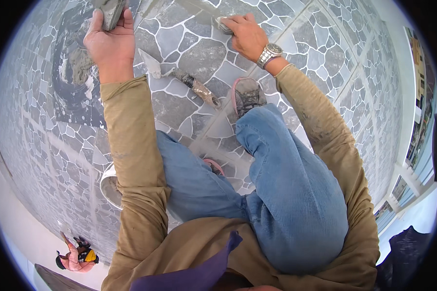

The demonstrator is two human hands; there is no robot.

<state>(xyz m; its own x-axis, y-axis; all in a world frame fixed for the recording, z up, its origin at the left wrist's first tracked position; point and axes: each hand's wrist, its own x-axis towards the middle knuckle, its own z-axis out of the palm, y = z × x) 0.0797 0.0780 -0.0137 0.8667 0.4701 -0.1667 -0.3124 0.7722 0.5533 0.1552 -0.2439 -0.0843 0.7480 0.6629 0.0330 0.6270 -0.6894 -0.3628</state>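
My left hand [112,46] is raised at the upper left, palm up, its fingers closed round a grey, mortar-smeared block [112,12] cut off by the picture's top edge. With my right hand [249,38], which wears a metal watch [270,54] at the wrist, I press a small grey flat-edged piece [223,25] to the tiled floor; its kind I cannot make out. Between my hands and my shoes lies a pointed trowel [195,86], its blade toward the left hand. Beside my left wrist, a heap of wet grey mortar [77,65] sits on a dark board [68,109].
Stone-patterned floor tiles [199,60] with white joints spread all around. A white bucket [107,186] stands by my left forearm. At the far lower left another person [77,257] in a pink top is low at the floor. A white railing [408,184] runs along the right.
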